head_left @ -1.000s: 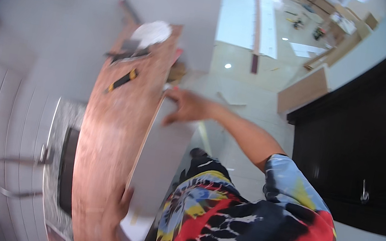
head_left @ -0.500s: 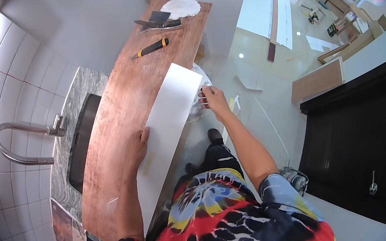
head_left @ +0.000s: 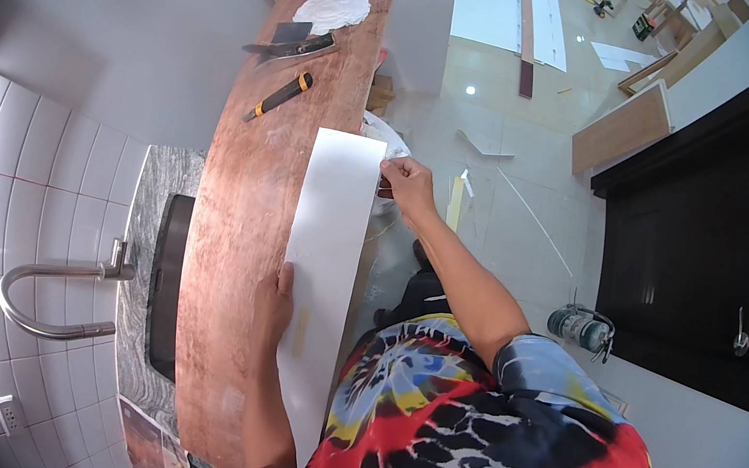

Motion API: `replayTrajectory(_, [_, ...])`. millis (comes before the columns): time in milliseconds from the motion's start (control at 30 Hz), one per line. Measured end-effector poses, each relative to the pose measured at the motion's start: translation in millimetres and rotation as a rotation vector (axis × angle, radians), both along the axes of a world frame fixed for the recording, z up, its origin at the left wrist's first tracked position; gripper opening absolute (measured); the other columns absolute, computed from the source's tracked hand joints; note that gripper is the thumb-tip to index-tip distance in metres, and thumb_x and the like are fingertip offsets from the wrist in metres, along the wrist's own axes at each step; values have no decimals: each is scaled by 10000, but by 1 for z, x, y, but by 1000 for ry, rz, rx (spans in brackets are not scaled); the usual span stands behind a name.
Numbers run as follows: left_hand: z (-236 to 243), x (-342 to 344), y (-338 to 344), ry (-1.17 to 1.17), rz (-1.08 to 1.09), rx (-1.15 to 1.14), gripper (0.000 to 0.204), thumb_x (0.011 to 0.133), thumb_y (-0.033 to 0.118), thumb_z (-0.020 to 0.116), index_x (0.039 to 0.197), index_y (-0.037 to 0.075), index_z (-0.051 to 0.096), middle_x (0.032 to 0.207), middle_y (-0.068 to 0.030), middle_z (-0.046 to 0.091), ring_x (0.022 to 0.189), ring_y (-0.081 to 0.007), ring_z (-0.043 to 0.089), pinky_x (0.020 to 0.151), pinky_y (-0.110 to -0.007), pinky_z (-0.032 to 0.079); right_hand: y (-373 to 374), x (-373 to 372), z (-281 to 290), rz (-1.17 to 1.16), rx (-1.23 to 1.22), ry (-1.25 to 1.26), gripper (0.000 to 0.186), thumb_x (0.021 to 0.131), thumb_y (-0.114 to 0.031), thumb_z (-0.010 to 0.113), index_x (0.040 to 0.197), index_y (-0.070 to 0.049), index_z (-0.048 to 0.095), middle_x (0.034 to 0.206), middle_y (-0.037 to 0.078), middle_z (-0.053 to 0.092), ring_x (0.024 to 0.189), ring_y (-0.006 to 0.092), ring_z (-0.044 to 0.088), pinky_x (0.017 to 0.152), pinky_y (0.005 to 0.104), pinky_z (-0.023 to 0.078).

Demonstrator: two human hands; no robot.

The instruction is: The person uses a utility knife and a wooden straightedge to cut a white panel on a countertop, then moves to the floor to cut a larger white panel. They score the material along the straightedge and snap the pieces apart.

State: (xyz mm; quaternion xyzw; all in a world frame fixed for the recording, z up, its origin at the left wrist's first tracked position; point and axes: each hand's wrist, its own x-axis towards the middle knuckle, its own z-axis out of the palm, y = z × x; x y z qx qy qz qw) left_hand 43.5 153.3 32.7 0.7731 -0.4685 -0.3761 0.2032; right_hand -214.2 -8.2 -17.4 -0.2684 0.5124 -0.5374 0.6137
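Note:
A long white board (head_left: 333, 218) lies lengthwise along the right side of a reddish wooden work plank (head_left: 242, 203). My left hand (head_left: 276, 302) grips the board's left edge, thumb along it. My right hand (head_left: 407, 185) has its fingers pinched at the board's upper right edge; what exactly sits between them is too small to tell. Farther up the plank lie a black-and-yellow utility knife (head_left: 279, 96), black-handled putty knives (head_left: 299, 44) and a mound of white paste (head_left: 332, 10).
A granite counter with a sink (head_left: 171, 280) and curved faucet (head_left: 45, 275) sits left of the plank. A dark door (head_left: 683, 263) stands right, near a teal-grey object (head_left: 580, 325). White panels (head_left: 494, 3), offcuts (head_left: 481, 148) and leaning boards (head_left: 615, 135) occupy the floor area beyond.
My right hand has gone from spread fingers over the board to a pinch at its right edge. The board has shifted, its white face now upward. My left hand stays on its left edge.

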Motion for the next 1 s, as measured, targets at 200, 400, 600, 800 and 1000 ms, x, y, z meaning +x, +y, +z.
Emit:
replayTrajectory(200, [33, -23, 27, -32, 19, 23, 605, 1116, 434, 434, 917, -98, 642, 775, -149, 609, 751, -202, 566, 720, -391, 493, 12, -8, 2, 58, -172, 206, 244, 1014, -190, 614, 991, 51, 648, 796, 84, 675, 665, 164, 678, 597, 333, 571])
replayTrajectory(400, [51, -43, 64, 161, -25, -10, 577, 1116, 419, 418, 1123, -84, 700, 1012, -266, 724, 954, -288, 706, 884, -384, 531, -48, -98, -106, -262, 43, 743, 138, 1031, -171, 544, 1054, -36, 565, 841, 158, 657, 722, 260, 696, 636, 393, 579])
replayTrajectory(600, [42, 9, 62, -212, -8, -85, 550, 1115, 418, 444, 999, -52, 703, 837, -182, 693, 783, -286, 647, 762, -389, 512, -18, -234, -126, 299, 286, 1653, 544, 861, -53, 642, 1396, -131, 588, 1445, 220, 518, 1191, 407, 641, 967, 517, 547])
replayTrajectory(800, [57, 16, 11, -114, 13, -54, 560, 1102, 414, 472, 988, -91, 686, 817, -241, 663, 742, -305, 617, 732, -423, 498, 1, -272, -55, 290, 49, 1673, 310, 871, -187, 727, 1131, -28, 668, 1187, 211, 607, 1092, 389, 649, 847, 468, 554])
replayTrajectory(1000, [18, 11, -42, -52, -94, -206, 579, 1086, 424, 512, 863, -91, 657, 714, -221, 609, 657, -248, 563, 649, -420, 465, 91, -45, -27, 276, -192, 751, 707, 826, -305, 840, 1341, 4, 466, 1131, 183, 647, 826, 200, 672, 762, 368, 546])
